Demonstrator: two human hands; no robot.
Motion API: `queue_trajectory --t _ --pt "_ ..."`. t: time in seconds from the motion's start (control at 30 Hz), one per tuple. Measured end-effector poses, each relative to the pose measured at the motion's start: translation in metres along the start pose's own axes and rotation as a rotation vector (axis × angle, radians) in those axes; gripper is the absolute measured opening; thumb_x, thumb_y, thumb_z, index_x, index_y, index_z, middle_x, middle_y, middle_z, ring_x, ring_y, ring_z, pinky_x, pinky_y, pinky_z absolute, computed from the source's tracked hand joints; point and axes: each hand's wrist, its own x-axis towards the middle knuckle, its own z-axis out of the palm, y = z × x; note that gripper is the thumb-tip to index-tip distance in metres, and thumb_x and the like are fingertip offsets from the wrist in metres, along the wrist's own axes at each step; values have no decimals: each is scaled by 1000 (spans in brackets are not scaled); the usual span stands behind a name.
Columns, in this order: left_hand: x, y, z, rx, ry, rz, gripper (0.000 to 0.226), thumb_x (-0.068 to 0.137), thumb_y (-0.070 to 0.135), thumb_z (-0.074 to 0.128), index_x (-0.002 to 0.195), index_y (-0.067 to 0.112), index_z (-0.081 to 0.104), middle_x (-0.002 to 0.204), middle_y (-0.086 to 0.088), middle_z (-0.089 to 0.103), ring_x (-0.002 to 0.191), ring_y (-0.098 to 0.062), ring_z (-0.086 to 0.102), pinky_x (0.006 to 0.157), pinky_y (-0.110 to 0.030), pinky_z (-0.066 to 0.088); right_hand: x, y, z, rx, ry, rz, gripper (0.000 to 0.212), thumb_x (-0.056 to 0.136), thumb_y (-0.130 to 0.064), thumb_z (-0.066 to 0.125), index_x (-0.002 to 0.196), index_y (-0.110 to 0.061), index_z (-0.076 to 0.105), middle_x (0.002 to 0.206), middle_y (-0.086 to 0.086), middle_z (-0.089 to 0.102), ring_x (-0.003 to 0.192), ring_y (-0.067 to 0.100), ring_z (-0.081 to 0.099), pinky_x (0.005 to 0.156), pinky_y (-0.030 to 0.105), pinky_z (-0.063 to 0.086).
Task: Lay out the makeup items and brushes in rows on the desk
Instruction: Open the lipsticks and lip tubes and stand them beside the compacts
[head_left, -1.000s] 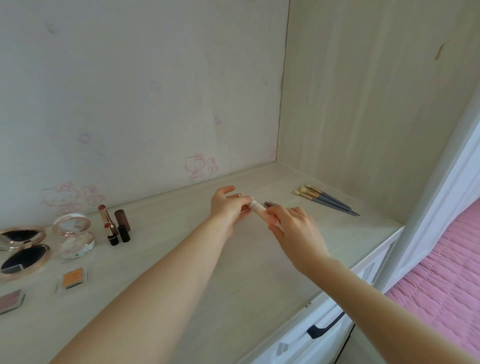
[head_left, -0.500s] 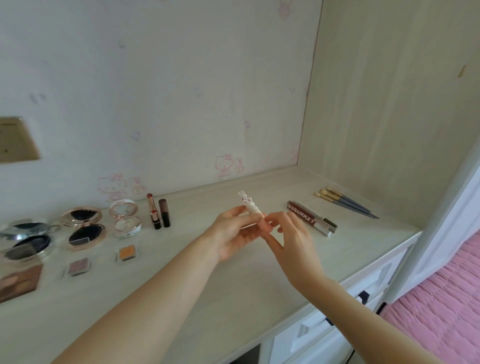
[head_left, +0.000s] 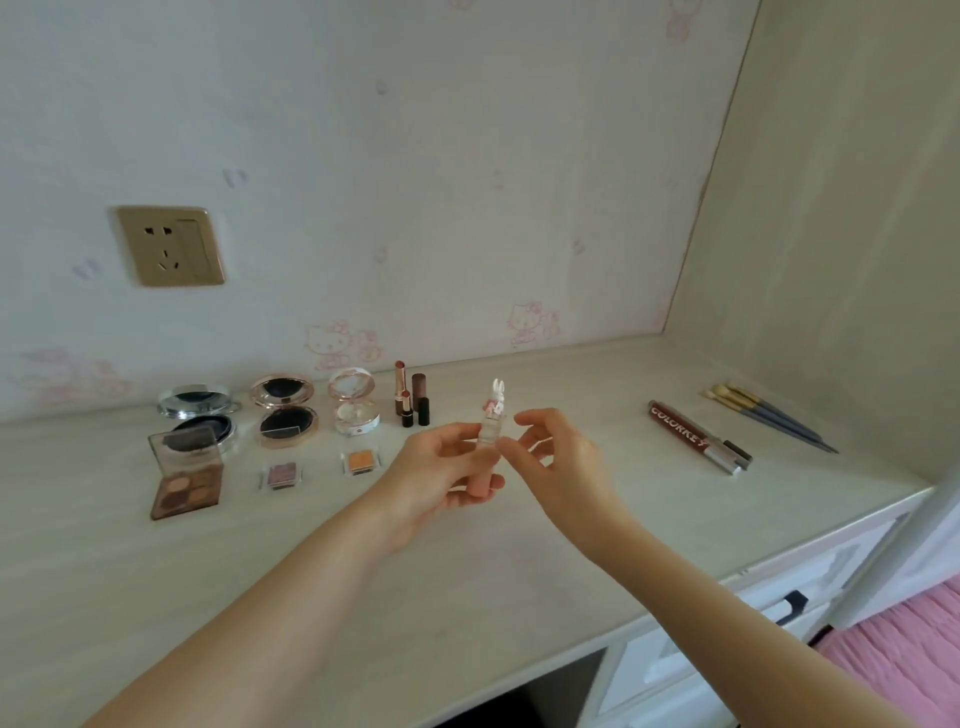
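Observation:
My left hand (head_left: 439, 475) holds a pink lip tube with a white rabbit cap (head_left: 491, 439) upright above the desk (head_left: 519, 561). My right hand (head_left: 558, 467) hovers just right of it, fingers spread, fingertips close to the tube. Along the back left stand three open compacts (head_left: 283, 415), two uncapped lipsticks with caps (head_left: 411, 402), a brown eyeshadow palette (head_left: 187, 478) and two small single shadows (head_left: 358, 461). To the right lie a dark red Colorkey tube beside slim pens (head_left: 696, 439), and several grey-handled brushes (head_left: 769, 421) near the corner.
A gold wall socket (head_left: 171, 245) sits on the wallpapered back wall. A wooden side panel (head_left: 841, 208) closes the desk's right end. White drawers with a black handle (head_left: 789, 605) are under the front edge; a pink bedspread (head_left: 914, 660) lies at lower right.
The view has swung left and nearer, bringing the compacts and socket into sight. The rabbit tube has gone from tilted to upright in my left hand, and my right fingers have come off it.

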Motion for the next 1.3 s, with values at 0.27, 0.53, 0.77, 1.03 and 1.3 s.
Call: queue_trajectory --t 0.27,0.53,0.77,1.03,1.3 --pt "-53 -1 -54 108 99 60 55 68 29 83 115 18 58 95 -9 73 78 -22 70 75 -30 56 -2 -38 46 355 -271 62 22 80 -29 73 96 -22 61 78 -10 68 64 -2 63 55 11 46" --pt "-85 -10 -104 487 394 234 32 64 18 87 80 32 63 83 9 70 70 -12 71 60 -17 51 -6 -54 94 517 -292 136 19 74 -26 80 82 -15 66 65 -12 67 61 0 59 53 13 45" --pt "-94 -31 -117 611 511 413 32 66 15 86 75 35 62 73 10 68 66 -4 65 62 -17 51 -8 -50 120 623 -320 210 20 70 -13 82 85 -12 69 74 -1 72 68 9 68 64 20 54" --pt "-97 -35 -124 595 484 359 9 78 26 77 78 26 69 74 4 70 69 -13 65 63 -22 48 -10 -41 129 773 -361 195 29 75 -5 77 102 -8 68 85 7 73 79 16 67 76 25 55" --pt "-102 -32 -121 563 378 388 17 83 41 66 92 28 71 82 6 73 77 -8 66 71 -21 52 -13 -42 123 935 -464 155 49 72 -6 76 117 -13 59 100 9 70 98 24 66 94 40 52"
